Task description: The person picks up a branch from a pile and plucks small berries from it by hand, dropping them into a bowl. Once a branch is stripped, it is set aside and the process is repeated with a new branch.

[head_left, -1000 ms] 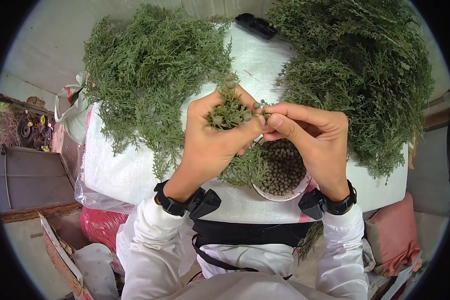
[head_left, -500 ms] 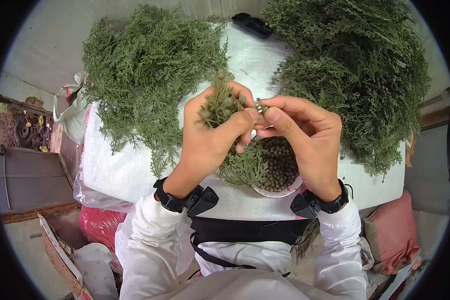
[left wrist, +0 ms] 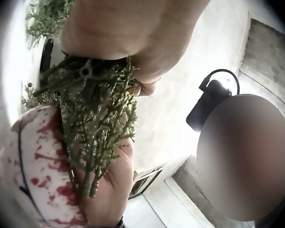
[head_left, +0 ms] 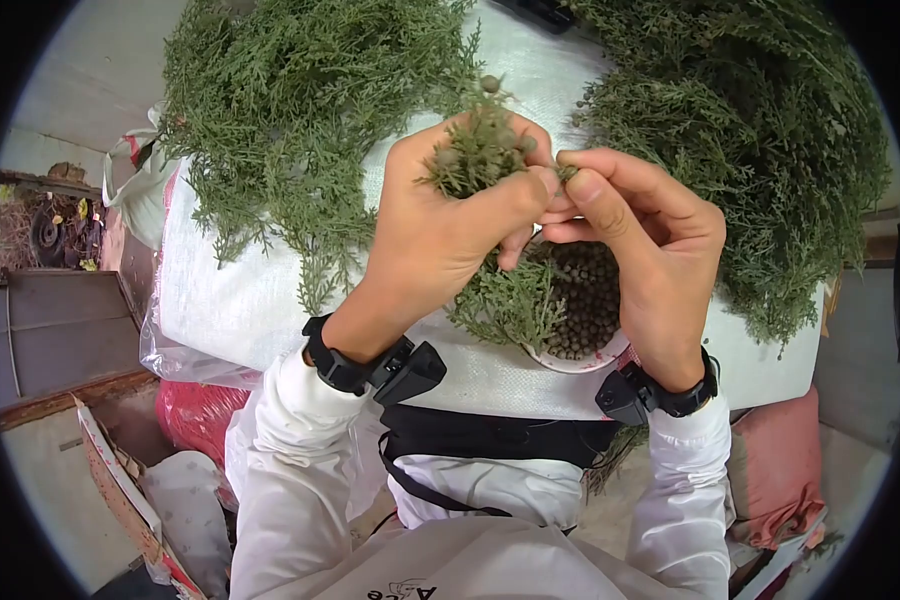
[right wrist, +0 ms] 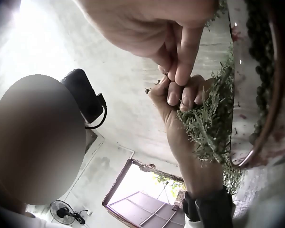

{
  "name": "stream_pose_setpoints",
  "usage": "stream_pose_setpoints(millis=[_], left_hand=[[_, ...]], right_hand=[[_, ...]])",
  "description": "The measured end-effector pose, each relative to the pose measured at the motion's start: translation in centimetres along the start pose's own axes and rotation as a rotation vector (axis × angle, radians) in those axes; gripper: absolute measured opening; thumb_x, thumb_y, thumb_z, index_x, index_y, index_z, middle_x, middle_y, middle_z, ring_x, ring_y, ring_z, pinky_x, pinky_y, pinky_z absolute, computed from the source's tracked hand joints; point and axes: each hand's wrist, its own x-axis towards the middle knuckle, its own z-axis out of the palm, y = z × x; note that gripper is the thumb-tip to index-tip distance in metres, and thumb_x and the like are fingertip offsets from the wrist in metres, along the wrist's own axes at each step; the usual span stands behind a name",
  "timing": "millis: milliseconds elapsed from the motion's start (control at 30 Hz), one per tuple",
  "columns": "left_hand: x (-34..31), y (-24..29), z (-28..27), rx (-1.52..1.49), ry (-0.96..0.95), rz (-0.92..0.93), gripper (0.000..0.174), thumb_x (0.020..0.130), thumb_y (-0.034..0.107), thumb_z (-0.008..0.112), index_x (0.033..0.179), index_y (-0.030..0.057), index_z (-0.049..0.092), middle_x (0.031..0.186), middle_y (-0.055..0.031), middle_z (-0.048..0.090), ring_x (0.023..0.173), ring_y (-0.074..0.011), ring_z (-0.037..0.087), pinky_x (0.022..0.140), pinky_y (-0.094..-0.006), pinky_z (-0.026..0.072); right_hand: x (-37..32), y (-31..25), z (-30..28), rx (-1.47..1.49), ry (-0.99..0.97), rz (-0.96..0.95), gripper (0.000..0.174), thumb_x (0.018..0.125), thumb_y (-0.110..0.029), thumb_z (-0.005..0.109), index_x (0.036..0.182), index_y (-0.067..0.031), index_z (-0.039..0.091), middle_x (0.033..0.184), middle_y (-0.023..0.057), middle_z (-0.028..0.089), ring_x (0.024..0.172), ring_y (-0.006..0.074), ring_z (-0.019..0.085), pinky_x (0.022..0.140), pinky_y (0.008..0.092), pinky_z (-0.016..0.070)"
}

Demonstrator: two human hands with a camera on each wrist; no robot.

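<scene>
In the head view, the left hand (head_left: 450, 225) grips a green sprig (head_left: 480, 150) bearing round cones, its leafy lower end hanging below the fist. The right hand (head_left: 660, 240) pinches a small piece (head_left: 567, 172) between thumb and forefinger, close against the left fingertips. Below both hands stands a bowl (head_left: 580, 365) holding many round brown cones (head_left: 588, 300); its red-stained wall shows in the left wrist view (left wrist: 42, 166). The right wrist view shows the right fingers (right wrist: 185, 57) meeting the left fingertips (right wrist: 173, 92), with foliage (right wrist: 211, 118) hanging beside the bowl.
Leafy branches (head_left: 280, 110) lie on the left of the white woven surface (head_left: 240, 320), and a larger, darker pile (head_left: 750, 150) lies on the right. A black object (head_left: 538, 12) sits at the far edge. A red bag (head_left: 200, 420) is at lower left, a pink cushion (head_left: 778, 460) at lower right.
Both hands appear slightly higher and farther right in the head view, still close together. The head view has shifted, bringing the branch piles and black object nearer the top edge.
</scene>
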Motion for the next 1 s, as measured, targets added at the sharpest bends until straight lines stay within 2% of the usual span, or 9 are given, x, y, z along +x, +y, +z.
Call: stream_pose_setpoints(millis=[267,667,1000], left_hand=[[-0.12,-0.46,0.12,-0.085,0.014,0.01,0.011,0.089,0.005,0.065,0.096,-0.0023,0.06,0.073,-0.0042,0.062,0.053,-0.0067,0.052,0.046,-0.0219,0.0434],[-0.02,-0.39,0.19,-0.022,0.007,0.022,0.008,0.091,0.006,0.063,0.095,-0.001,0.06,0.065,-0.0007,0.055,0.052,-0.0069,0.05,0.047,-0.0225,0.0416],[0.26,-0.64,0.25,-0.033,0.026,0.022,0.008,0.091,0.005,0.064,0.095,-0.0007,0.06,0.067,-0.0015,0.056,0.052,-0.0079,0.051,0.048,-0.0231,0.0432]], right_hand=[[0.09,0.28,-0.16,-0.013,0.013,-0.019,0.021,0.093,-0.007,0.064,0.11,0.0041,0.067,0.089,0.0124,0.071,0.077,0.0151,0.069,0.07,0.0253,0.0582],[0.1,0.48,-0.13,0.007,0.018,-0.015,0.021,0.093,-0.008,0.064,0.11,0.0042,0.068,0.089,0.0129,0.071,0.077,0.016,0.069,0.072,0.0261,0.0583],[0.1,0.77,-0.04,0.01,0.052,-0.017,0.022,0.092,-0.009,0.065,0.11,0.0034,0.068,0.088,0.0123,0.071,0.077,0.0153,0.069,0.072,0.0258,0.0579]])
